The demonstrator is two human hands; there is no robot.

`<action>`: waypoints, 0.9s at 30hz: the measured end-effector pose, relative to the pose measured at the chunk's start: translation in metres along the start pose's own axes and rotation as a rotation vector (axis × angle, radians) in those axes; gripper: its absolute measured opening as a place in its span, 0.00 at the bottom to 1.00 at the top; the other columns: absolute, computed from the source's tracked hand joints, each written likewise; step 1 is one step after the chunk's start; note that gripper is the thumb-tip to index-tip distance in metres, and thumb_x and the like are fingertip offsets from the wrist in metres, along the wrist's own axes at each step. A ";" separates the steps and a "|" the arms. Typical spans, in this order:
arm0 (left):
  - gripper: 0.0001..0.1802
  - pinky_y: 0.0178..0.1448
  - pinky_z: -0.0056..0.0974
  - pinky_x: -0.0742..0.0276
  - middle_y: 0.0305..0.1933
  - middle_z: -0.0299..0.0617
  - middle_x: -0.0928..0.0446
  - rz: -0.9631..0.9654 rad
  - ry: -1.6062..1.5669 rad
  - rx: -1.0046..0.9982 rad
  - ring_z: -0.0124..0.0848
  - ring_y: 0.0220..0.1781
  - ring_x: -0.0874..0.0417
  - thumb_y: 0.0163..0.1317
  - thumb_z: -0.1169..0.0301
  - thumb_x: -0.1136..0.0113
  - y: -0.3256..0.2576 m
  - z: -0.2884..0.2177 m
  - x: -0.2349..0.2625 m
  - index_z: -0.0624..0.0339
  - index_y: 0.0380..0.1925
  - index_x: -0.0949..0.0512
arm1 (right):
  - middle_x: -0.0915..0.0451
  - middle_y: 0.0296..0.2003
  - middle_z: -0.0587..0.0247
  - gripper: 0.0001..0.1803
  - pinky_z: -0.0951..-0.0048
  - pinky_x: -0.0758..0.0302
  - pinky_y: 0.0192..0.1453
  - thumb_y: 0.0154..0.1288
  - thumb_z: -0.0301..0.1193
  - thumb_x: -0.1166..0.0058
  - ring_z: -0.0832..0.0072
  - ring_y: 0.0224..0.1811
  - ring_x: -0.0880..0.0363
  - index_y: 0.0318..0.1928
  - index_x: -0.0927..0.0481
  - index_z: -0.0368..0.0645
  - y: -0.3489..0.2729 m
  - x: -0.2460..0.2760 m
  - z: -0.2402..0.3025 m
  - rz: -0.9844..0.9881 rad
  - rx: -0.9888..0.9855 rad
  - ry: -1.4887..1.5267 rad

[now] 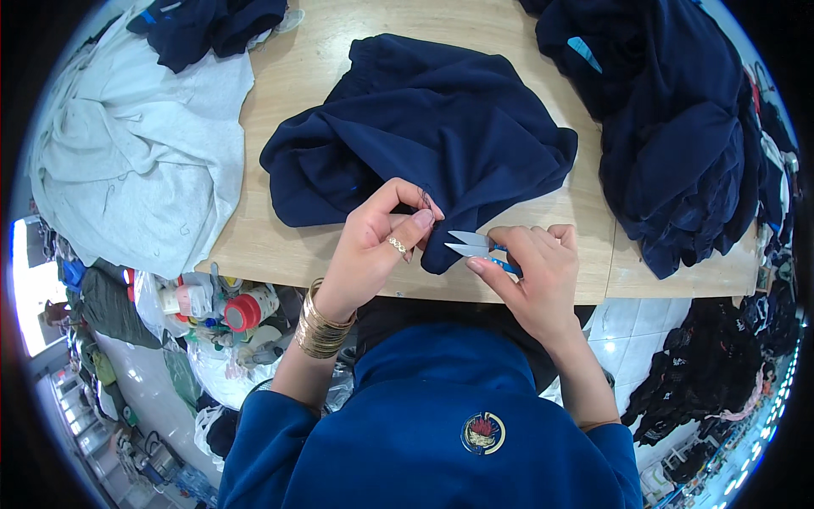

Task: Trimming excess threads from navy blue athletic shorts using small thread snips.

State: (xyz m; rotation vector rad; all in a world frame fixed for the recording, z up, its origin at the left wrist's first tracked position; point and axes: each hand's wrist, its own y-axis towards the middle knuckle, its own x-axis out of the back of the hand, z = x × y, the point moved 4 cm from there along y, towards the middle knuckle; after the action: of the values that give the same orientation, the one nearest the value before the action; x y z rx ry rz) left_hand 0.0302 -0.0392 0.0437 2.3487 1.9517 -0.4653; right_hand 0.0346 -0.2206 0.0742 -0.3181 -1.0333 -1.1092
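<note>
A navy blue garment [432,119] lies bunched on the wooden table, its gathered edge at the far left. My left hand [381,233] pinches dark loose thread [425,197] at the garment's near edge, thumb against fingertips. In my right hand [538,271] is a pair of thread snips [471,244] with blue handles. Their two pointed blades are parted and aim left, over the near corner of the cloth and just right of my left fingertips. Whether the blades touch the thread, I cannot tell.
Pale grey cloth [144,153] covers the table's left side, with a dark garment [212,30] on its far end. A large navy heap [678,136] rests at the right. Below the table's near edge [475,293], a red-lidded container [246,312] stands at the left and black cloth [704,369] lies at the right.
</note>
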 end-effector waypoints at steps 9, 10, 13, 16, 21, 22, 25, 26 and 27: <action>0.05 0.32 0.22 0.33 0.33 0.34 0.25 -0.020 0.013 0.024 0.15 0.28 0.29 0.67 0.71 0.50 -0.001 0.002 0.000 0.60 0.39 0.29 | 0.25 0.21 0.69 0.17 0.70 0.43 0.36 0.54 0.46 0.39 0.76 0.23 0.30 0.30 0.22 0.46 -0.002 -0.003 -0.001 -0.061 0.067 -0.038; 0.05 0.32 0.22 0.33 0.33 0.34 0.25 -0.020 0.013 0.024 0.15 0.28 0.29 0.67 0.71 0.50 -0.001 0.002 0.000 0.60 0.39 0.29 | 0.26 0.20 0.69 0.17 0.70 0.43 0.36 0.53 0.46 0.39 0.76 0.22 0.31 0.30 0.22 0.46 -0.002 -0.003 0.000 -0.076 0.076 -0.057; 0.06 0.31 0.22 0.35 0.28 0.32 0.26 -0.022 0.020 0.036 0.14 0.27 0.31 0.67 0.70 0.50 0.000 0.003 0.000 0.60 0.39 0.29 | 0.27 0.19 0.70 0.17 0.70 0.44 0.35 0.53 0.46 0.38 0.76 0.21 0.33 0.29 0.22 0.47 -0.002 -0.003 0.000 -0.101 0.096 -0.085; 0.06 0.30 0.21 0.37 0.25 0.30 0.28 -0.037 0.025 0.057 0.14 0.26 0.32 0.67 0.70 0.50 0.000 0.003 0.000 0.60 0.39 0.28 | 0.28 0.19 0.71 0.16 0.70 0.44 0.35 0.53 0.46 0.38 0.76 0.21 0.33 0.29 0.23 0.47 -0.002 -0.002 0.001 -0.098 0.103 -0.102; 0.05 0.30 0.21 0.37 0.25 0.30 0.28 -0.045 0.021 0.055 0.14 0.25 0.32 0.67 0.70 0.50 0.001 0.004 0.001 0.59 0.38 0.28 | 0.27 0.19 0.71 0.15 0.70 0.43 0.35 0.53 0.44 0.38 0.77 0.22 0.31 0.29 0.23 0.47 -0.001 -0.001 -0.006 -0.096 0.026 -0.042; 0.05 0.30 0.21 0.37 0.25 0.30 0.28 -0.046 0.022 0.055 0.14 0.25 0.32 0.67 0.70 0.50 0.001 0.003 0.001 0.59 0.38 0.28 | 0.27 0.20 0.71 0.15 0.71 0.43 0.35 0.53 0.44 0.38 0.77 0.22 0.31 0.29 0.22 0.46 0.000 0.001 -0.006 -0.090 0.003 -0.017; 0.05 0.30 0.21 0.37 0.25 0.30 0.27 -0.046 0.019 0.072 0.14 0.25 0.31 0.67 0.70 0.49 0.001 0.004 0.002 0.59 0.38 0.28 | 0.26 0.20 0.70 0.14 0.71 0.43 0.35 0.54 0.43 0.38 0.77 0.21 0.30 0.29 0.22 0.46 0.000 0.001 -0.006 -0.074 0.037 0.001; 0.05 0.30 0.21 0.36 0.26 0.31 0.27 -0.039 0.011 0.069 0.15 0.26 0.31 0.67 0.70 0.50 0.001 0.003 0.002 0.60 0.38 0.28 | 0.26 0.20 0.70 0.14 0.71 0.43 0.35 0.54 0.43 0.38 0.76 0.21 0.30 0.29 0.22 0.46 -0.001 0.000 -0.005 -0.064 0.092 -0.006; 0.05 0.30 0.21 0.36 0.26 0.31 0.27 -0.032 0.004 0.065 0.15 0.26 0.30 0.67 0.70 0.50 0.001 0.003 0.001 0.60 0.38 0.28 | 0.26 0.20 0.70 0.14 0.71 0.43 0.35 0.54 0.43 0.38 0.76 0.21 0.30 0.29 0.22 0.46 -0.002 -0.001 -0.007 -0.065 0.092 -0.007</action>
State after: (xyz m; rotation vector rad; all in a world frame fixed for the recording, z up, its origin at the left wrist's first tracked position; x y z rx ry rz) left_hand 0.0307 -0.0387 0.0406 2.3614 2.0090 -0.5342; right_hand 0.0365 -0.2254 0.0695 -0.2162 -1.1042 -1.1157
